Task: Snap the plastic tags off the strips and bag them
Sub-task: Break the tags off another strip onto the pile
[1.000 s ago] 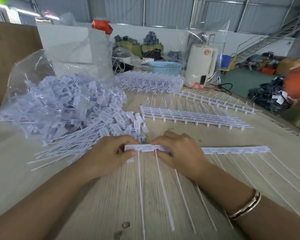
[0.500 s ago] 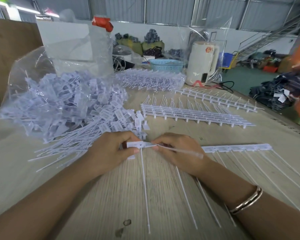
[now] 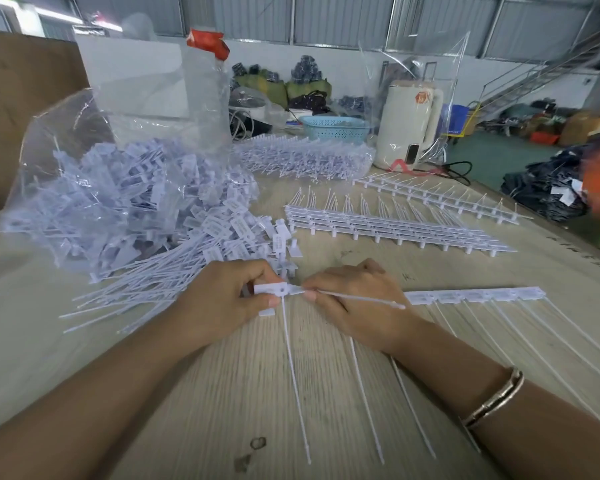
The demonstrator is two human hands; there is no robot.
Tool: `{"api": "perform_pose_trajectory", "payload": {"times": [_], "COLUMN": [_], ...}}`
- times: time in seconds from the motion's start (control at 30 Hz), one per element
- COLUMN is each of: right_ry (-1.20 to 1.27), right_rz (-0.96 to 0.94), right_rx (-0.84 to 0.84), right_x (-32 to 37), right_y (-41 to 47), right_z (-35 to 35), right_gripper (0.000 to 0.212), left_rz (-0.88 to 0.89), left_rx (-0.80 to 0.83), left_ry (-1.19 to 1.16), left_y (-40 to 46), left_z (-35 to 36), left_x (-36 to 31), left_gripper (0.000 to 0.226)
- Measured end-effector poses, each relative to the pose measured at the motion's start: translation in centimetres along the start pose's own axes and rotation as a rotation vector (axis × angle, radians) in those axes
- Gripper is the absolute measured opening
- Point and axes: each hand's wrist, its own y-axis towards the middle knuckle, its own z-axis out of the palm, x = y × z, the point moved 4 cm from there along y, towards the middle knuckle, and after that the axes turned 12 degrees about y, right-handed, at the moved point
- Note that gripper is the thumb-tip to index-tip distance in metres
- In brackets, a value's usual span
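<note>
On the table (image 3: 222, 393), both hands are pinching one white tag (image 3: 274, 290).
Left hand (image 3: 222, 303) is gripping its head; right hand (image 3: 357, 303) is pinching the adjoining strip (image 3: 471, 295), beside the bagged tag pile (image 3: 129, 206).

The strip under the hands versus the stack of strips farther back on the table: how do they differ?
The strip under the hands is a single layer with its thin tails pointing toward the person; the stack of strips is several layers with tails pointing away. The left hand and right hand grip the strip's end; the stack lies untouched. Both are white plastic.
</note>
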Motion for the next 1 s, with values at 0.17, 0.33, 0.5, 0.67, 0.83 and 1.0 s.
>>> {"api": "perform_pose_trajectory", "payload": {"times": [0.17,0.33,0.5,0.67,0.83,1.0], "right_ry": [0.082,0.375,0.539,0.714,0.459,0.271], "right_rz": [0.008,0.078,0.087,0.266,0.029,-0.025], "right_rx": [-0.008,-0.025,0.004,-0.139,-0.058,-0.064], "right_x": [-0.4,-1.0,-1.0,-4.2,-0.7,0.7], "right_y": [0.0,0.2,0.3,-0.6,0.1,0.0], "right_z": [0.0,-0.2,0.1,-1.4,-0.6,-0.3], "right_gripper": [0.030,0.034,0.035,0.034,0.022,0.034], "left_rz": [0.010,0.043,0.077,0.040,0.138,0.072], "left_rx": [-0.056,-0.028,-0.028,0.005,-0.092,-0.160], "left_ry": [-0.021,-0.080,-0.047,-0.120,0.303,0.259], "left_y": [0.0,0.0,-0.3,-0.7,0.5,0.1], "left_z": [-0.1,-0.5,-0.8,-1.9,-0.3,-0.4], "left_x": [-0.3,-0.6,-1.3,-0.2,-1.1,-0.8], "left_gripper": [0.016,0.011,0.021,0.012,0.019,0.039]}}
